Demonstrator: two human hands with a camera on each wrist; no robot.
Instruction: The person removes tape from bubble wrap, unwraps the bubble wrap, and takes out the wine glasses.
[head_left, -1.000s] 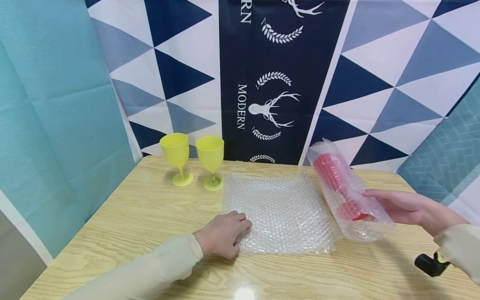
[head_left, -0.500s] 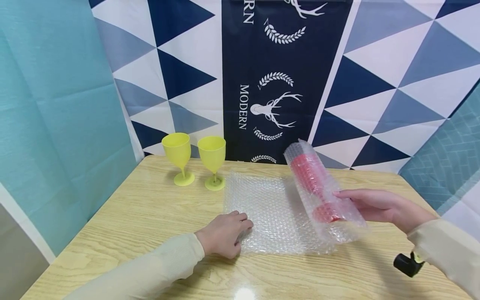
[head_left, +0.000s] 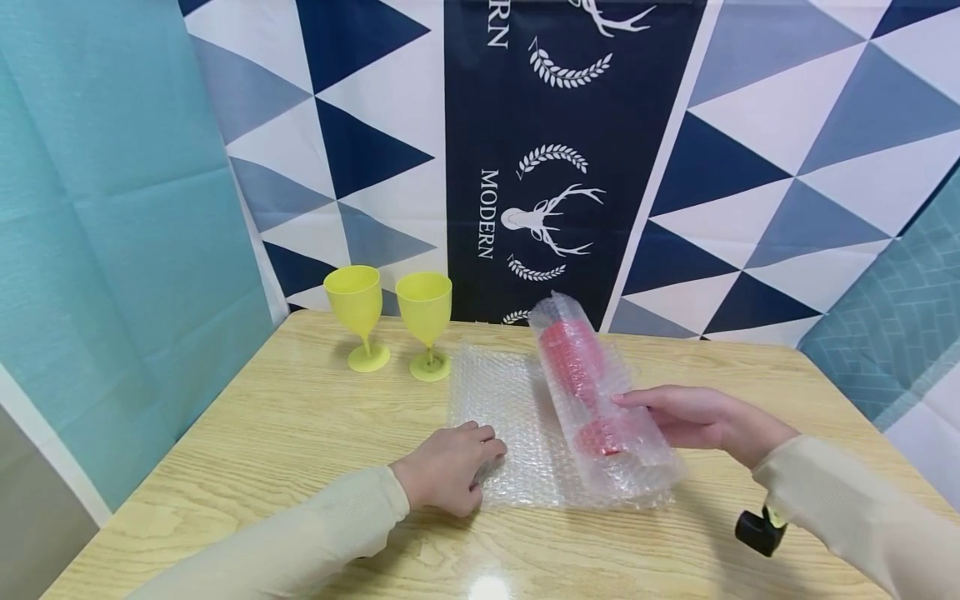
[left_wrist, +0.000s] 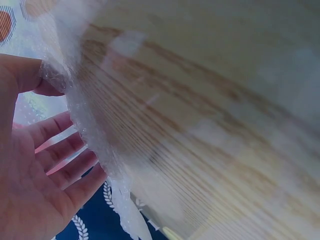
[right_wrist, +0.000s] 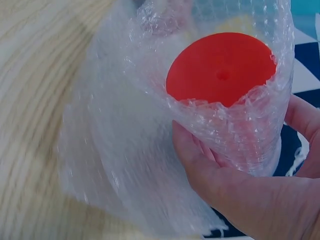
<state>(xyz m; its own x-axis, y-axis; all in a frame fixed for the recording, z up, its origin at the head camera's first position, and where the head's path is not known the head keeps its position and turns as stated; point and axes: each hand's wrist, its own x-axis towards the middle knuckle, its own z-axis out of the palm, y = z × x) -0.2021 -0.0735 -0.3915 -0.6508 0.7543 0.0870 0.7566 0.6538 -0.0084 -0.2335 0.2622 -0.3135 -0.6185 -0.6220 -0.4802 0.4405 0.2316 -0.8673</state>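
In the head view my right hand (head_left: 686,417) holds a red goblet (head_left: 573,362) rolled in bubble wrap, tilted with its bowl towards the back. The right wrist view shows the goblet's round red base (right_wrist: 222,70) at the open end of the roll, thumb and fingers curled round the wrapped part. Under the roll, a sheet of bubble wrap (head_left: 498,392) lies on the table. My left hand (head_left: 453,468) presses on this sheet's left edge. Seen from the left wrist, the fingers (left_wrist: 75,170) are fairly straight against the wrap.
Two yellow goblets (head_left: 356,304) stand upright at the back left of the wooden table (head_left: 315,450), beside the sheet. A patterned cloth (head_left: 555,108) hangs behind the table's back edge. A small black device (head_left: 761,532) hangs under my right wrist.
My right hand has moved left with the wrapped red goblet, from beyond the sheet's right side to over it, covering more of the sheet. My left hand has stayed in place.
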